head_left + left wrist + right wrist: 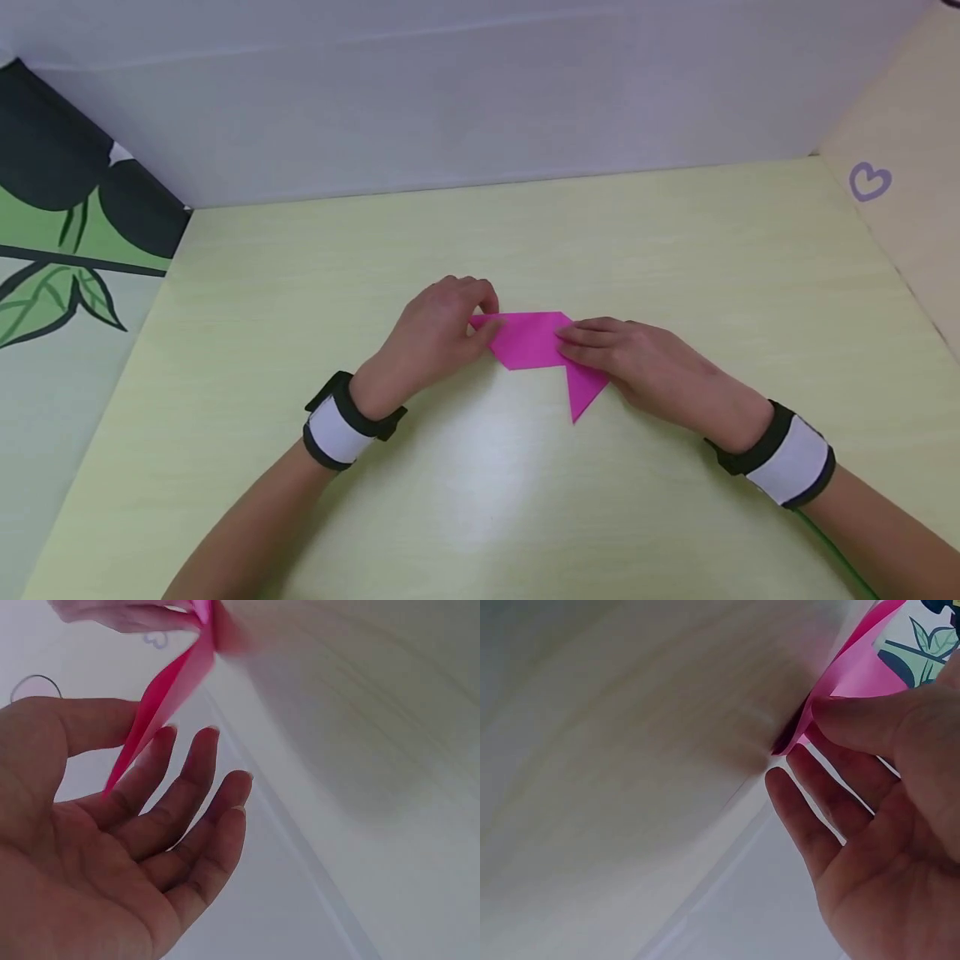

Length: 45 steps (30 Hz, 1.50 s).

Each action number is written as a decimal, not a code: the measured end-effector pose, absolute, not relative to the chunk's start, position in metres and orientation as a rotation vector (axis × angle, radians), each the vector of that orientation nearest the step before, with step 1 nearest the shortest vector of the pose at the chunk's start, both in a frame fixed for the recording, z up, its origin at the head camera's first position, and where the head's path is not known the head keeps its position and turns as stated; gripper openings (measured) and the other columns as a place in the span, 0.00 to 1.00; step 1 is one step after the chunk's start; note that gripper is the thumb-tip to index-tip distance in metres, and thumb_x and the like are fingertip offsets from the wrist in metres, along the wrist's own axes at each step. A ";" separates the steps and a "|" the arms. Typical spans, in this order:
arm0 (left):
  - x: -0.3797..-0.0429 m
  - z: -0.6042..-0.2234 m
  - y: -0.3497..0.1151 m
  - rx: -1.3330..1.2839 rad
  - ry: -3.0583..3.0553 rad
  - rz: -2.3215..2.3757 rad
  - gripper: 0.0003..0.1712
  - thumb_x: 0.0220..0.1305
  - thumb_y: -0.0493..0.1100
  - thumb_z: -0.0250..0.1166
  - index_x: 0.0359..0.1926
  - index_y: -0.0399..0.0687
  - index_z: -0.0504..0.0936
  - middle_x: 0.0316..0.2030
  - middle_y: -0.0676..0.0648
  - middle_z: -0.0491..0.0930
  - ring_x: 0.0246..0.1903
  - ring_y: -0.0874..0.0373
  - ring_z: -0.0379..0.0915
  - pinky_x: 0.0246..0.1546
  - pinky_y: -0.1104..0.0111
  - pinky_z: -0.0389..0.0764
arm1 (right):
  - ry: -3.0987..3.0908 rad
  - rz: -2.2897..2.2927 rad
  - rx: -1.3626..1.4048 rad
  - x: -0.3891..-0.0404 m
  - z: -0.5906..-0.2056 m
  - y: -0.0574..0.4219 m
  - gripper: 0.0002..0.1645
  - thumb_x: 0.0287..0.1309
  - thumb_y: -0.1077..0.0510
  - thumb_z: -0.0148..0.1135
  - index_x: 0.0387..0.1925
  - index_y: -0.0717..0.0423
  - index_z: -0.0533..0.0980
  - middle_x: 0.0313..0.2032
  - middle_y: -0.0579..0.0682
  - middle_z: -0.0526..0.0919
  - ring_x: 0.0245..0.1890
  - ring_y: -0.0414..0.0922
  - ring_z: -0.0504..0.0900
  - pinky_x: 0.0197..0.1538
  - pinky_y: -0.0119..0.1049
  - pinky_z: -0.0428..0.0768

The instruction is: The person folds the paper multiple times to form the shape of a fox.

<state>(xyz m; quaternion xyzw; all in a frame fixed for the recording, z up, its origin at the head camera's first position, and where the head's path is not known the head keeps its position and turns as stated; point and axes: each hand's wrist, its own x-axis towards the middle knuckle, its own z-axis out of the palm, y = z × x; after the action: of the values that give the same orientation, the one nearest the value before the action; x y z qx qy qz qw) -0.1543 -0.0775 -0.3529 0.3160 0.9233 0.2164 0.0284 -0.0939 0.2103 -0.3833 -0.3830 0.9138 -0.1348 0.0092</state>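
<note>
A folded sheet of bright pink paper (531, 340) lies between the two hands, with one triangular point sticking out toward the person. The left hand (447, 327) pinches its narrow left tip between thumb and index finger. In the left wrist view the pink paper (169, 694) passes between that thumb and index finger, while the other fingers curve loosely. At the paper's right side, the right hand (645, 362) holds it. The right wrist view shows the right thumb on the pink paper (859, 671), with fingers behind it; part of the paper is hidden there.
The hands work over a pale wood-grain table (480, 508). A whitish wall (480, 108) stands along its back edge, and a side panel with a drawn purple heart (870, 182) is at the right. Leaf-patterned panels (56, 292) are at the left. Both wrists wear banded straps (341, 429).
</note>
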 end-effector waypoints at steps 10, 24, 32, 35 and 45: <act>-0.121 -0.345 -0.050 1.022 2.807 0.744 0.05 0.68 0.44 0.67 0.42 0.49 0.83 0.12 0.58 0.65 0.13 0.64 0.57 0.17 0.71 0.63 | 2.866 -0.408 -1.191 -0.094 -0.384 0.210 0.37 0.57 0.70 0.71 0.69 0.52 0.75 0.70 0.56 0.73 0.68 0.56 0.73 0.56 0.50 0.82; -0.097 -0.359 -0.030 1.321 2.881 0.557 0.05 0.69 0.41 0.68 0.34 0.47 0.82 0.15 0.56 0.69 0.14 0.64 0.61 0.15 0.73 0.62 | 2.857 -0.362 -1.186 -0.095 -0.384 0.210 0.35 0.57 0.67 0.73 0.66 0.53 0.77 0.70 0.56 0.73 0.70 0.56 0.70 0.63 0.53 0.77; -0.092 -0.364 -0.023 1.386 2.922 0.440 0.13 0.68 0.38 0.66 0.26 0.47 0.75 0.14 0.55 0.63 0.13 0.65 0.51 0.15 0.74 0.56 | 2.832 -0.487 -1.164 -0.096 -0.384 0.211 0.34 0.57 0.69 0.72 0.66 0.58 0.77 0.68 0.56 0.75 0.69 0.56 0.73 0.62 0.53 0.78; -0.091 -0.365 -0.022 1.401 2.932 0.425 0.15 0.68 0.38 0.66 0.24 0.47 0.72 0.14 0.55 0.60 0.14 0.65 0.49 0.15 0.74 0.53 | 2.823 -0.554 -1.109 -0.095 -0.383 0.211 0.33 0.59 0.68 0.71 0.67 0.61 0.75 0.68 0.56 0.76 0.68 0.55 0.74 0.63 0.53 0.76; -0.088 -0.369 -0.018 1.492 2.963 0.262 0.19 0.58 0.30 0.64 0.20 0.50 0.65 0.13 0.56 0.53 0.16 0.64 0.43 0.17 0.74 0.47 | 2.875 -0.620 -1.030 -0.093 -0.385 0.211 0.36 0.58 0.69 0.70 0.68 0.64 0.68 0.56 0.60 0.81 0.58 0.56 0.81 0.57 0.49 0.82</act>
<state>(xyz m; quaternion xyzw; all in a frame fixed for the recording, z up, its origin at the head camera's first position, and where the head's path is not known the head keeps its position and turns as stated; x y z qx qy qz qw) -0.0884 -0.0183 -0.3693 0.4465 0.8865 0.0783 -0.0929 -0.0932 0.2109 -0.3845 -0.3306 0.9225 -0.1989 0.0128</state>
